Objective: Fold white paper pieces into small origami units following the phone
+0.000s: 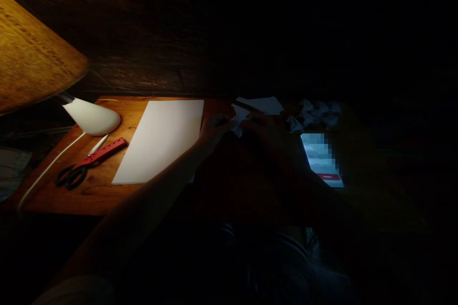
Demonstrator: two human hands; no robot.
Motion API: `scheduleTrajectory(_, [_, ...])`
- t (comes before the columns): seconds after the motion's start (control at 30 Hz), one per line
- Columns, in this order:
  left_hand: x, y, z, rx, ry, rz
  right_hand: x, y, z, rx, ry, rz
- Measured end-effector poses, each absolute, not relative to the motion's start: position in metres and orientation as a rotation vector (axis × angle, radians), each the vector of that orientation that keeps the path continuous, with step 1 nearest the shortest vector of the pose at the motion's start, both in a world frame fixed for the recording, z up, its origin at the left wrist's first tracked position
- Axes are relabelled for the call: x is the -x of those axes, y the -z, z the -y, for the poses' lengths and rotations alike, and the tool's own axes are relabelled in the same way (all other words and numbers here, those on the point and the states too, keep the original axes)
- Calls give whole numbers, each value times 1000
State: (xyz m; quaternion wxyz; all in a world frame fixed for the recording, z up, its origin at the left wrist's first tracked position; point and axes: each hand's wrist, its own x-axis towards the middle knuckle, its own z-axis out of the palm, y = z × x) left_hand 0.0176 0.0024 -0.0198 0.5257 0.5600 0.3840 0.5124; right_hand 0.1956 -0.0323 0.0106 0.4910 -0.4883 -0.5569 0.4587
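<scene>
Between both hands is a small piece of folded white paper (237, 124), pointed at its lower end. My left hand (215, 126) pinches its left side, and my right hand (260, 126), in deep shadow, grips its right side. Just behind the hands lie white paper pieces (270, 105) with a dark, slim object (244, 104) across their left part; its kind is too dim to tell. Left of my left hand, a stack of white paper sheets (161, 138) lies flat, partly covered by my forearm.
A lamp (93, 116) lights the wooden table (96, 200) from the left. Near its base are scissors (73, 176), a red perforated strip (103, 151) and a white pen-like object (98, 144). On the right, a lit phone (320, 157) lies before several crumpled or folded papers (317, 113).
</scene>
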Motion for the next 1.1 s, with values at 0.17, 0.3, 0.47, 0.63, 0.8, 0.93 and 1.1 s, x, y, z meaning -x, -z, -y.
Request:
scheduleTrajectory(0.17, [-16,16,0,-1324,-1188,-923,-196,-10,29,1159,-1129,1403])
scheduleTrajectory(0.3, [-14,10,3,-1282,-1192,-891,-197,-10,30,1120,-1171,1408])
scheduleTrajectory(0.47, [-16,9,4,-1270,-1153,-881,-198,-12,32,1128,-1224,1356])
scheduleTrajectory(0.63, [-18,18,-2,-1338,-1201,-932,-197,-13,31,1230,-1128,1332])
scheduleTrajectory(0.8, [-17,20,-4,-1426,-1191,-926,-196,-13,32,1240,-1075,1360])
scheduleTrajectory(0.93, [-17,20,-3,-1416,-1255,-928,-197,-10,29,1206,-1057,1393])
scheduleTrajectory(1.1, [-17,23,-4,-1374,-1307,-929,-197,-4,25,1198,-984,1377])
